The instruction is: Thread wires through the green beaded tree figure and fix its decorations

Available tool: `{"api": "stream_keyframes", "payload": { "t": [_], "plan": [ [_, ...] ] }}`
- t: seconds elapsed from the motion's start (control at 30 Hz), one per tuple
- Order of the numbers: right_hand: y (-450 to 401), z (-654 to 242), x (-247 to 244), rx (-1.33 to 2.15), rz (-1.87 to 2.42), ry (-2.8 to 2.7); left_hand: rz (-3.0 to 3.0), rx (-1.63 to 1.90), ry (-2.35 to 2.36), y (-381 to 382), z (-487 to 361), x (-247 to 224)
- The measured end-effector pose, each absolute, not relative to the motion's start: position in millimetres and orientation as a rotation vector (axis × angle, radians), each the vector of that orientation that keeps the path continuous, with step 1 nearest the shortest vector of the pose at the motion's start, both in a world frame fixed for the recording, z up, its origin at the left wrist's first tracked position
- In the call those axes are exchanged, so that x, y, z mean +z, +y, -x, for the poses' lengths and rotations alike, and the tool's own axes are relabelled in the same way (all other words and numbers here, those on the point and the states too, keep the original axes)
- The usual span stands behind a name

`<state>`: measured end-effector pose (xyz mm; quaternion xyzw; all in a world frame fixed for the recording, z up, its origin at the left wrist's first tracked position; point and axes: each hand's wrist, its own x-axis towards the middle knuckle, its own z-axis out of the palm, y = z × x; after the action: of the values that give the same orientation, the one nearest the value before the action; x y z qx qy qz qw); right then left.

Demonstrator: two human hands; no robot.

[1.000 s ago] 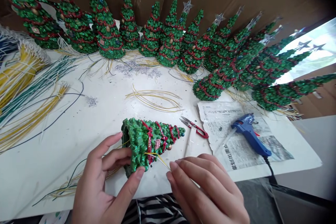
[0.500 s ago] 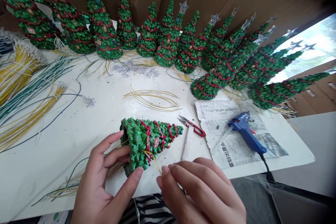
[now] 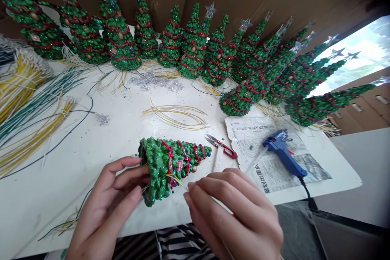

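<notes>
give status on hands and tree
Left hand holding green glitter tree on its side. Right hand at its yellow wires. Snips, glue gun off right, apart from hands.

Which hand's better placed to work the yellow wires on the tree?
Probably the right hand: its fingertips are right at the yellow wires and it isn't carrying anything else. The left hand is occupied, gripping the tree on its side.

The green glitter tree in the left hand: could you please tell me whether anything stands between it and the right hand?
Nothing solid does: the right hand sits beside the green glitter tree, held by the left hand. Only thin yellow wires from the tree's side reach toward its fingertips.
</notes>
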<state>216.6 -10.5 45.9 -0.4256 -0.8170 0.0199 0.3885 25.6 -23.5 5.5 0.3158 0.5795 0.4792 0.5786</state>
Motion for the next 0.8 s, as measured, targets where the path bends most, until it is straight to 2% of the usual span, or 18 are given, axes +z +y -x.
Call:
{"api": "stream_keyframes", "payload": {
  "t": [0.13,0.4,0.8],
  "plan": [
    [-9.3,-217.5,49.5,0.11,1.047,-2.113,-1.047,1.006,1.411,-10.6,-13.3,-3.7],
    [-5.6,-217.0,50.6,0.173,1.079,-2.135,-1.431,0.83,1.311,11.7,-17.9,16.4],
    [-2.6,-217.7,50.9,0.266,1.106,-2.143,-1.411,0.803,1.308,16.6,-14.3,14.9]
  ]
}}
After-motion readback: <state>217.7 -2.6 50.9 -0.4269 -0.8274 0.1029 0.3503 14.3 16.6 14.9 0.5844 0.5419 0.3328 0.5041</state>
